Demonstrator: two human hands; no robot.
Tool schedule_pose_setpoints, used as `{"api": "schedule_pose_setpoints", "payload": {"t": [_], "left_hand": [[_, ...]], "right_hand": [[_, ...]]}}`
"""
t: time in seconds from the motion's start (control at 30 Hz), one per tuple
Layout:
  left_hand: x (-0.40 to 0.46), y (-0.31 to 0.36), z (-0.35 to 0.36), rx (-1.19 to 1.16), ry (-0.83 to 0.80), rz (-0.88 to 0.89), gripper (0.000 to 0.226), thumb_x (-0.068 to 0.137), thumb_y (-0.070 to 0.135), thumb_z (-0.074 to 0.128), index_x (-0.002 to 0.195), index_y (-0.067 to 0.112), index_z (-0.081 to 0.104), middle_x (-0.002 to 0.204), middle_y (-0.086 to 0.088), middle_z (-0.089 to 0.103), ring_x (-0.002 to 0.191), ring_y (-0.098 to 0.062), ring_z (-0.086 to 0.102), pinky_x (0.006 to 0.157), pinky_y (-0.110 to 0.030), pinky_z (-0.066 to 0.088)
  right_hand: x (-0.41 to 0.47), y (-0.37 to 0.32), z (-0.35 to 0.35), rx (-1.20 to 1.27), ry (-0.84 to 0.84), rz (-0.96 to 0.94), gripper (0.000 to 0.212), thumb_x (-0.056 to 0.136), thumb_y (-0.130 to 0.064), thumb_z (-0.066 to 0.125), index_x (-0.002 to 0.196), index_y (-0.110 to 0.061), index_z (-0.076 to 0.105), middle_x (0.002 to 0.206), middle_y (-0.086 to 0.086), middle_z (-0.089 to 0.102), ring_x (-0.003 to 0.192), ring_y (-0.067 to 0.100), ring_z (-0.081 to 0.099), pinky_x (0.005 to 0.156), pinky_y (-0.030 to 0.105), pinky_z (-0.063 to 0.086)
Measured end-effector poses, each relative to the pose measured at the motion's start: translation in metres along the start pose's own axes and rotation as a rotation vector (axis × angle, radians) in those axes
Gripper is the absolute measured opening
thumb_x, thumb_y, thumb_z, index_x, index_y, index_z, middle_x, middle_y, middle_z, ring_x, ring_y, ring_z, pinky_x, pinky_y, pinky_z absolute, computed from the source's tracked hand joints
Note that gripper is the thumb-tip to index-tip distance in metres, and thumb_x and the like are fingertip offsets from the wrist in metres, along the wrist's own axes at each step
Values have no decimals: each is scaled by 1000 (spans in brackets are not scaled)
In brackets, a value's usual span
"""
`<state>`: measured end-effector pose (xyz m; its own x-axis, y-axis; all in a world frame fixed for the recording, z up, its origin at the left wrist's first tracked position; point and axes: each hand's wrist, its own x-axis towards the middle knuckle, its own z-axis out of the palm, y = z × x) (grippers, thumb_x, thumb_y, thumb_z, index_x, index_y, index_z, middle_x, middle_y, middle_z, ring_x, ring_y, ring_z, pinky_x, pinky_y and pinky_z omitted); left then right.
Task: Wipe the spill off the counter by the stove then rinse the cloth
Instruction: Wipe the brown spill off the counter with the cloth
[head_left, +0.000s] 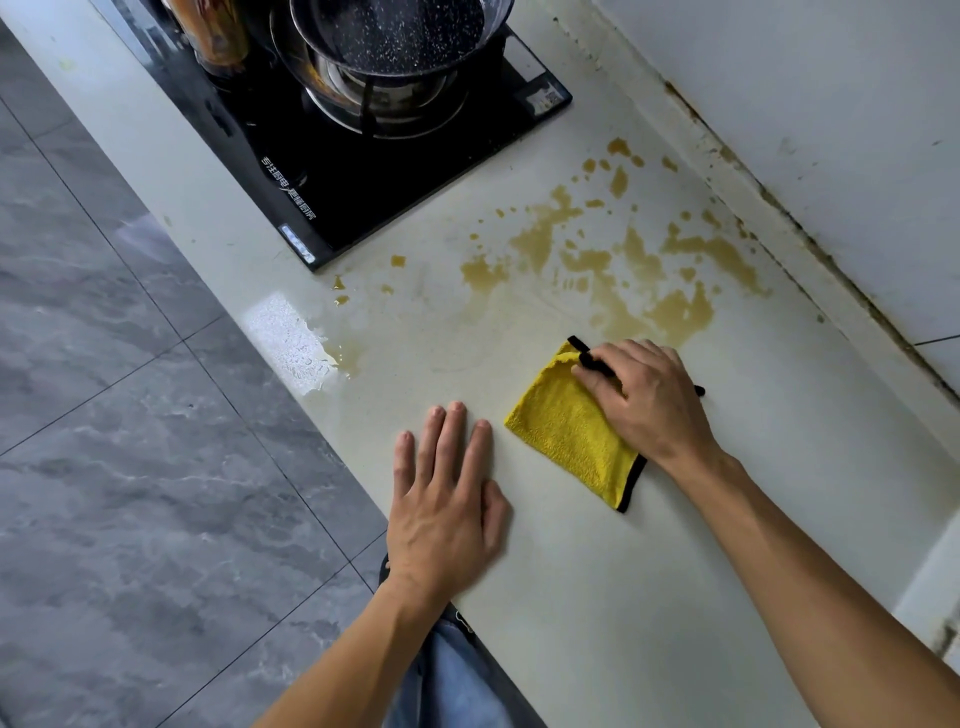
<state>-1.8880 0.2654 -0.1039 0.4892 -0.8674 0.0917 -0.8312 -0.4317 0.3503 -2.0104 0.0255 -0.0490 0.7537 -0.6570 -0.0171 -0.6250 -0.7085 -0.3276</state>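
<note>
A brownish-yellow spill (613, 260) spreads in blotches over the pale counter (597, 597), between the stove and the wall. A yellow cloth with black trim (566, 431) lies flat on the counter just below the spill. My right hand (649, 400) presses on the cloth's upper right part with fingers fairly straight. My left hand (447, 499) rests flat on the bare counter, left of the cloth and apart from it.
A black glass stove (353, 171) sits at the upper left with a speckled dark pan (395, 31) on its burner. A wet patch (296, 348) glistens at the counter's front edge. The stained wall (831, 130) runs along the right. Grey floor tiles (130, 415) lie to the left.
</note>
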Motion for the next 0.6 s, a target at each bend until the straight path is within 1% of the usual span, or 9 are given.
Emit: {"api": "schedule_pose_setpoints", "payload": {"t": [0.1,0.2,0.27,0.33,0.4,0.47,0.53,0.57,0.6], "left_hand": [[0,0,0,0,0,0,64,98,36,50,158,13,50,173,-14,33,165,-32,19,132,-58,17],[0,0,0,-7,12,2,63,97,35,50,156,13,52,172,-14,34,164,-33,22,132,-59,18],[1,0,-1,-17,22,0,62,96,34,50,154,12,54,171,-14,37,163,-34,26,130,-59,20],[1,1,-2,-21,18,-4,62,96,34,50,154,12,55,170,-14,38,162,-35,28,130,-60,21],[2,2,-3,-18,12,-11,62,95,34,49,154,12,55,170,-14,39,161,-35,30,130,-59,21],[2,3,-5,-16,6,-14,62,95,34,49,153,12,55,169,-14,40,161,-35,31,130,-59,21],[2,3,-6,-15,-1,-13,63,95,34,48,153,12,55,169,-15,40,161,-35,30,130,-60,21],[2,3,-6,-13,-5,-12,63,95,35,48,153,12,55,169,-15,39,161,-35,30,130,-60,21],[2,3,-7,-9,-8,-12,63,96,35,48,154,12,55,170,-15,39,161,-35,29,130,-60,21]], "right_hand": [[0,-10,-18,40,47,11,36,107,-56,45,97,-24,59,76,-11,60,69,21,59,62,36,48],[-2,-22,-36,103,39,17,37,106,-57,46,96,-24,56,59,-12,43,57,17,47,53,37,45],[-3,-34,-50,167,36,46,40,106,-56,48,90,-20,53,54,-3,40,52,19,42,52,38,40],[-5,-49,-64,272,48,94,42,107,-52,51,84,-17,50,58,4,41,52,19,42,50,30,33],[-8,-63,-80,389,112,157,42,107,-49,52,80,-17,50,61,0,42,53,10,41,50,23,29],[-12,-74,-98,535,225,250,41,107,-52,52,78,-22,54,59,-12,46,55,2,41,51,19,32],[-19,-76,-119,742,355,322,43,103,-59,54,76,-26,57,61,-18,50,57,-2,43,53,16,37],[-23,-72,-130,842,413,366,43,100,-64,55,78,-27,61,66,-16,53,62,2,48,57,18,41],[-28,-65,-140,917,454,415,44,97,-68,57,83,-27,65,73,-9,58,69,9,54,63,23,45]]}}
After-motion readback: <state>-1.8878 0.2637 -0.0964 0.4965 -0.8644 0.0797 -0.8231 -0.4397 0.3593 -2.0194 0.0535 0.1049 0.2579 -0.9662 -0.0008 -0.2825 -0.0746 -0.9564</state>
